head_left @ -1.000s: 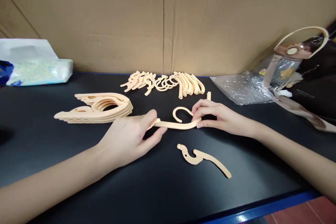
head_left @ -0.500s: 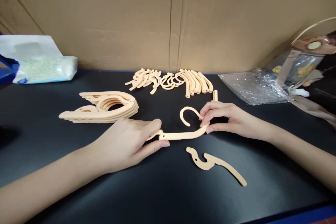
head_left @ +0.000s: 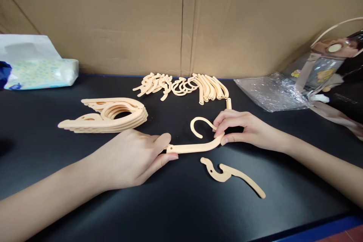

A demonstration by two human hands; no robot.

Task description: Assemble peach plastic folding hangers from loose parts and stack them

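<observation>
A peach plastic hanger hook piece [head_left: 195, 146] lies between my hands on the black table [head_left: 85, 204], its curled hook rising behind the bar. My left hand [head_left: 133, 159] pinches the bar's left end between thumb and fingers. My right hand [head_left: 241, 127] pinches the right end, where the bar bends up into the hook. A loose flat hanger arm [head_left: 231, 176] lies just in front of the held piece, touching neither hand.
A stack of folded hangers [head_left: 107, 115] lies at left. A row of several loose hook parts [head_left: 184, 86] sits by the cardboard wall. A tissue pack [head_left: 36, 72] is far left. Crumpled clear plastic [head_left: 269, 92] and a strapped bottle [head_left: 326, 64] sit right.
My left hand has closed further over the bar's left end, hiding a small part that stuck out there before. The right hand keeps its grip. The view shifted slightly.
</observation>
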